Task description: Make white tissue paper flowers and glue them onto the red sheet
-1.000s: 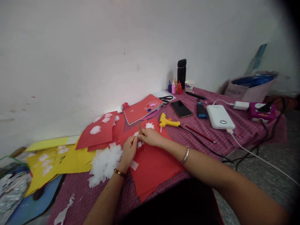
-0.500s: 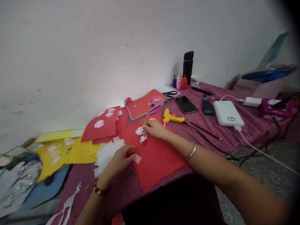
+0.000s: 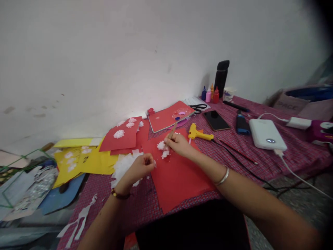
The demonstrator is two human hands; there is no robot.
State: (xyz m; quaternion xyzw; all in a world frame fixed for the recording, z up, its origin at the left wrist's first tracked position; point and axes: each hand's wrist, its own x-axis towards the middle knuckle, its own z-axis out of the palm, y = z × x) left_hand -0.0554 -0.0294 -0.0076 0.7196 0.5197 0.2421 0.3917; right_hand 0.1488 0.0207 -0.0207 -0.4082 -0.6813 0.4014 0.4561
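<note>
Yellow sheets [image 3: 102, 163] bearing white paper blossoms lie at the far left of my head view, partly over a blue board [image 3: 62, 198]. White paper strips [image 3: 82, 220] lie nearer me on the counter [image 3: 102, 196], which has a checked cloth over it. Next come red cards [image 3: 114, 144] with fluffy white flowers on them, and just in front a heap of white paper pieces [image 3: 122, 172].

Over the right side of that heap I have the left hand [image 3: 140, 168], its grip narrow, fingertips pinched on a small white scrap [image 3: 155, 164] at the edge of the large red sheet [image 3: 182, 178]. On that sheet sit two white paper tufts [image 3: 163, 150], side by side near its upper left.

Above them the right hand [image 3: 178, 143] is closed around a thin stick [image 3: 172, 130], held tilted, its lower end down at the tufts; whether it touches them I cannot tell. Behind lies a red-covered book [image 3: 163, 121].

Further right I see a yellow glue gun [image 3: 199, 133], black scissors [image 3: 199, 107], a phone [image 3: 216, 120], a dark flask [image 3: 221, 80], a paper cup [image 3: 229, 94], a red pencil [image 3: 238, 151] and a white power bank [image 3: 267, 133].
</note>
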